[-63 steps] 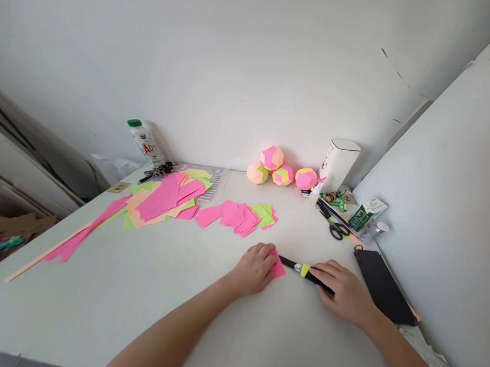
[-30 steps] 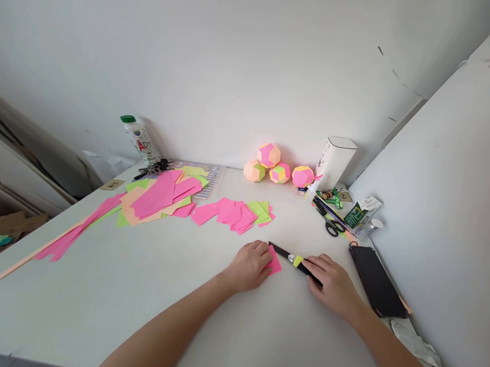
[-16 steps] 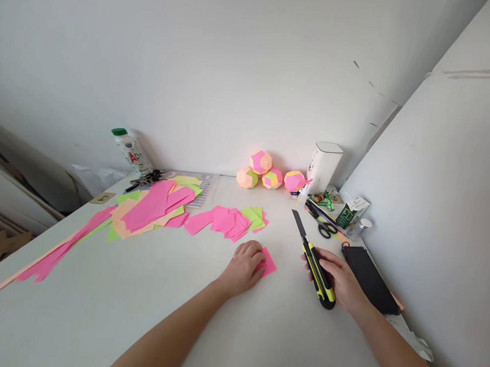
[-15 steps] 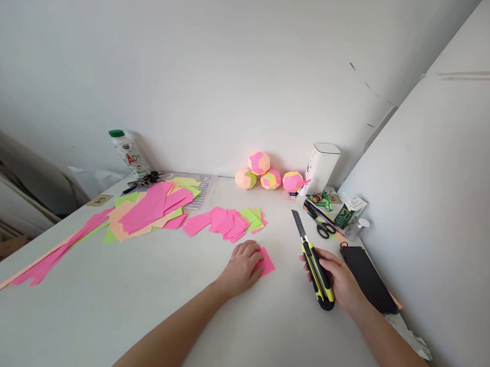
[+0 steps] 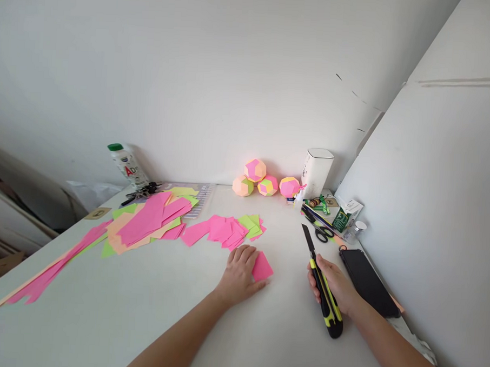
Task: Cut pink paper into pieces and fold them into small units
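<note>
My right hand (image 5: 337, 286) is wrapped around a yellow-and-black utility knife (image 5: 329, 311), its long blade out and pointing away from me, up and to the left. Flat on the table lies a small pink square of paper (image 5: 263, 266). My left hand (image 5: 239, 274) rests at its left edge, palm down, thumb spread below it and fingertips bent at its upper left corner. Just beyond are a fanned pile of pink paper pieces (image 5: 225, 231) and a few green paper pieces (image 5: 249, 225).
Paper balls (image 5: 255, 170) stand by the wall beside a white container (image 5: 317, 173). Black scissors (image 5: 323, 233) and a black phone (image 5: 368, 281) lie on the right. At left are larger paper sheets (image 5: 144, 219), long strips (image 5: 63, 258) and a white bottle (image 5: 127, 166).
The knife has come back toward me and slightly right. My left thumb has spread away from its fingers, uncovering more of the pink square. The view has tipped slightly upward.
</note>
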Motion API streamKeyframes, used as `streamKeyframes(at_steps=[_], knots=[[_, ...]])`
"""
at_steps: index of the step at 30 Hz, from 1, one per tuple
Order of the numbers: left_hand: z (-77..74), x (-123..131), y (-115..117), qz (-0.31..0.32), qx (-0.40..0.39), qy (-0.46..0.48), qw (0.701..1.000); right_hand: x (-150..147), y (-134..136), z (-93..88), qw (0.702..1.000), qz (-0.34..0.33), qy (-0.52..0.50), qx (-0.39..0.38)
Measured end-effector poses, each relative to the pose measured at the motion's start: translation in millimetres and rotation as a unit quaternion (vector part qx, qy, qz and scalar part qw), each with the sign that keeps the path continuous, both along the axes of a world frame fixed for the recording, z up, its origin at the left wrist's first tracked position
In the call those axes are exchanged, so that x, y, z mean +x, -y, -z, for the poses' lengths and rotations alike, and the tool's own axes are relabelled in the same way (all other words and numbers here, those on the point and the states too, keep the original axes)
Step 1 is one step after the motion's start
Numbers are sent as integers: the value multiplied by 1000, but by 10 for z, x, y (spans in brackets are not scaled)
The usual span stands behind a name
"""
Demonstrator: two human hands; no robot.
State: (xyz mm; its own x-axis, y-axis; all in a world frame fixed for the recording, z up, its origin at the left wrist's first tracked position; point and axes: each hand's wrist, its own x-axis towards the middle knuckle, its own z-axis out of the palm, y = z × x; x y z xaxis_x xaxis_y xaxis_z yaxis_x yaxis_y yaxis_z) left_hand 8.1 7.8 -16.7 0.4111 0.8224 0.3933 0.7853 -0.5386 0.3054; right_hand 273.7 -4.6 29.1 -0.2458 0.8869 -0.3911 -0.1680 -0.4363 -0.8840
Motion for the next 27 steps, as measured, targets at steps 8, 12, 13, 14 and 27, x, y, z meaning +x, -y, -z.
streamKeyframes(at_steps=[8, 12, 13, 14, 27], knots=[[29, -8, -4, -35, -22, -9, 999, -13, 7, 21, 1000, -14, 18, 3], [41, -5, -7, -39, -25, -10, 999, -12, 10, 2, 1000, -17, 20, 0], [43, -5, -8, -40, -26, -10, 999, -13, 9, -4, 1000, -17, 20, 2], [46, -5, -10, -40, -27, -10, 999, -13, 9, -10, 1000, -18, 21, 3], [46, -10, -8, -41, -32, -10, 999, -19, 5, -32, 1000, -12, 25, -7]])
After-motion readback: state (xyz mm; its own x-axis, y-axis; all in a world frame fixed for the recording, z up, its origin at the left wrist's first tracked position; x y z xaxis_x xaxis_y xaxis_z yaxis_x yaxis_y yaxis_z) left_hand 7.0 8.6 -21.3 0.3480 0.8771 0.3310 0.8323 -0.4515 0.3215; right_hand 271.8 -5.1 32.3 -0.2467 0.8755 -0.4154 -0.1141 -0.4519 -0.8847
